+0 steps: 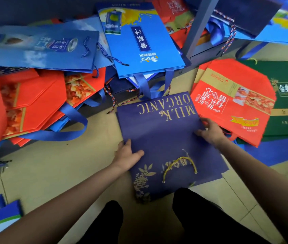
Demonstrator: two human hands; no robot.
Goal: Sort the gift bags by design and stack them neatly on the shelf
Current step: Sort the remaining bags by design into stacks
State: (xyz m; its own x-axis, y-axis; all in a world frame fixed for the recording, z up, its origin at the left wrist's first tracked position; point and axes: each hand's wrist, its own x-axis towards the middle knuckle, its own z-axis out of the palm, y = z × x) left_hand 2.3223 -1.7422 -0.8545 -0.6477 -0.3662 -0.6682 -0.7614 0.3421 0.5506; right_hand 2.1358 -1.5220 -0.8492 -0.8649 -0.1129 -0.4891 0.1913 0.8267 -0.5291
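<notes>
We hold the navy bag (164, 138) flat between both grips, left hand (127, 155) and right hand (210, 132) pinching opposite side edges, its long axis running away from us.

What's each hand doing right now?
Left hand: grips the navy gift bag by its left edge.
Right hand: grips its right edge.

Read "MILK ORGANIC" in gold, upside down, on navy bag (166, 138). Saw "SPSE" by white logo on light blue bag (139, 41). Found "CONG…" partly legible on red bag (227, 103).
</notes>
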